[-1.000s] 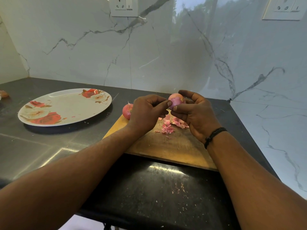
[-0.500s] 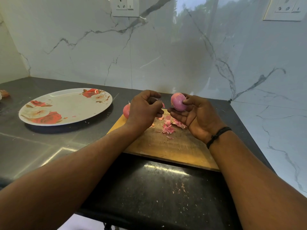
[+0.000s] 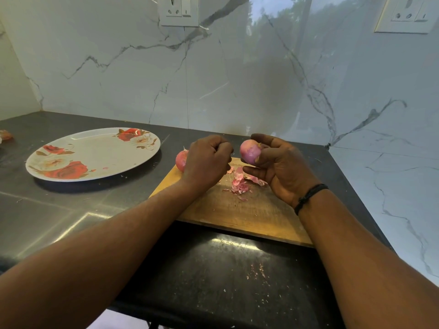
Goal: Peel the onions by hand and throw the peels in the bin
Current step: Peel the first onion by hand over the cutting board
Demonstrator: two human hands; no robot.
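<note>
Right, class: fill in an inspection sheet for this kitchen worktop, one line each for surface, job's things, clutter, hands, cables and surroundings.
Surface: dark stone countertop, wooden chopping board on it.
Job's things: part-peeled onion in right hand; unpeeled onion at board's far left corner; onion peels on board. No bin seen.
Clutter: floral plate, peel flecks on counter.
Hands: right hand holds the onion; left hand curled, contents hidden.
Cables: nothing seen.
Surroundings: marble-look wall, two wall sockets.

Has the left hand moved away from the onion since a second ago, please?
Yes. The left hand has drawn leftward off the onion, now over the cutting board's left corner.
</note>
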